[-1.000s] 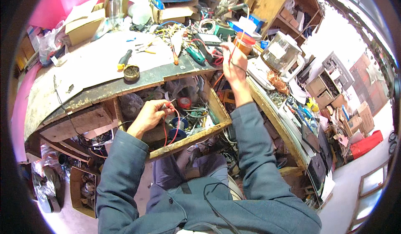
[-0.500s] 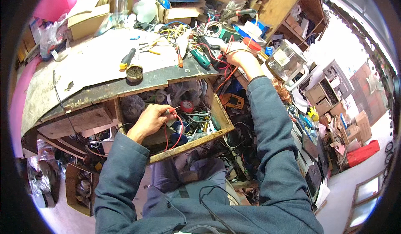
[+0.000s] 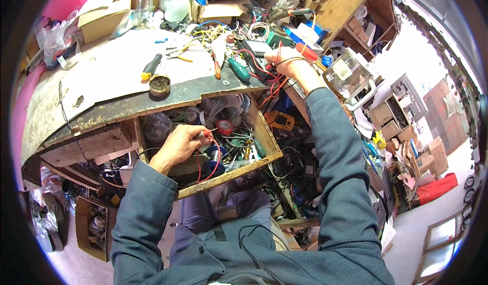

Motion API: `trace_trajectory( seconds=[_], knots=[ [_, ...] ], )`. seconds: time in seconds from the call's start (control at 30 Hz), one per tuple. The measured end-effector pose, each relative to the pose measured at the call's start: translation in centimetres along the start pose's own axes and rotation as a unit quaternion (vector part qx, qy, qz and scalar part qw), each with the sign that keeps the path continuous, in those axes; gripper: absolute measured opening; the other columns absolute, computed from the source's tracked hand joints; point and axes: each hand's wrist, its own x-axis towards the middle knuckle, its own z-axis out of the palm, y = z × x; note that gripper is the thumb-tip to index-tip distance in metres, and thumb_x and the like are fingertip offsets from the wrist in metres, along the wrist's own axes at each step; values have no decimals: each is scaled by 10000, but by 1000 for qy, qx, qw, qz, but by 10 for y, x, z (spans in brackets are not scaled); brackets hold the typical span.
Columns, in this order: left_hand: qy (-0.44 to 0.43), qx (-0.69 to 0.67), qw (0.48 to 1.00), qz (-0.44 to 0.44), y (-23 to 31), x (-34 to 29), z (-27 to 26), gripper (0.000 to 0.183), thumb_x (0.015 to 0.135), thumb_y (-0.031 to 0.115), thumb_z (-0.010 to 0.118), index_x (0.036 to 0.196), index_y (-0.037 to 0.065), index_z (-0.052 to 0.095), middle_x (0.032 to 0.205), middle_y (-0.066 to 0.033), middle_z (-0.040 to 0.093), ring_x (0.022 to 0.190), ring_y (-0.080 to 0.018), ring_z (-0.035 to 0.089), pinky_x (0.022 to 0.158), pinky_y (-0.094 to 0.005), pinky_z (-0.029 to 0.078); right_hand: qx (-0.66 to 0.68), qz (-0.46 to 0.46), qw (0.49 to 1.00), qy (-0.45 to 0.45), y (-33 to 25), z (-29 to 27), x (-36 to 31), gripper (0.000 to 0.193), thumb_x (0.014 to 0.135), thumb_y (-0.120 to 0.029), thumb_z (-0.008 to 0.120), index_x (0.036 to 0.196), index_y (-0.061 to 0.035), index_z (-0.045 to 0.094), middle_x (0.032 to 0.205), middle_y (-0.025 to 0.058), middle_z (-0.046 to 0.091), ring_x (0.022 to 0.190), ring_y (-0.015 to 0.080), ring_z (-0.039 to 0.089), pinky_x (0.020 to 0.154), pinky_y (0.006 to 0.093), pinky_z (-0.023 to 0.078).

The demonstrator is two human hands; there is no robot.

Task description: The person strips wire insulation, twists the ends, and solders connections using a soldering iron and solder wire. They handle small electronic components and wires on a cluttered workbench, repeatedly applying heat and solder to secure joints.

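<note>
My left hand (image 3: 182, 143) is pinched round a red-handled test probe (image 3: 206, 134), its metal tip pointing right over the open wooden drawer (image 3: 244, 166). A red lead (image 3: 219, 155) loops down from it into the drawer. Beneath the probe lie a roll of red tape (image 3: 224, 127), a blue spool (image 3: 215, 166), coiled cables and plastic bags. At the right end of the bench my right hand (image 3: 291, 65) is curled beside a dark device with a screen (image 3: 258, 48). Red and black wires cross this hand; its fingertips are partly hidden, so what it grips is unclear.
On the bench lie a green-handled tool (image 3: 239, 69), an orange-handled screwdriver (image 3: 217, 69), a yellow-black screwdriver (image 3: 151, 67) and a small round tin (image 3: 159, 86). A yellow meter (image 3: 279, 121) sits right of the drawer. A glass jug (image 3: 348, 71) stands beyond my right forearm.
My view has shifted slightly. The right hand has moved a little left, and more of the device's screen shows. My left hand keeps its hold on the test probe.
</note>
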Motion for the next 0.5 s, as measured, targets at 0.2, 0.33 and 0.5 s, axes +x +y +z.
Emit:
trace_trajectory(
  seconds=[0.2,0.33,0.5],
  knots=[
    [25,-2,1000,14,-6,3,2,179,950,110,714,1101,19,739,829,-74,751,698,-104,631,648,-307,513,83,105,988,74,12,13,-2,220,880,-41,610,1039,-149,717,881,125,741,859,317,734,714,430,549],
    [27,-7,1000,-2,2,3,0,186,954,94,698,1120,17,734,838,-80,753,694,-123,649,651,-316,520,422,156,825,342,8,12,-25,273,992,-243,590,1205,-136,722,962,150,769,855,203,744,758,342,558],
    [50,27,998,20,-4,4,-1,205,945,157,724,1106,30,739,921,-155,774,830,-255,744,741,-362,546,515,176,739,397,-38,3,-55,414,1066,-272,576,1451,-118,588,1314,153,677,1055,162,697,867,290,568]
  ],
)
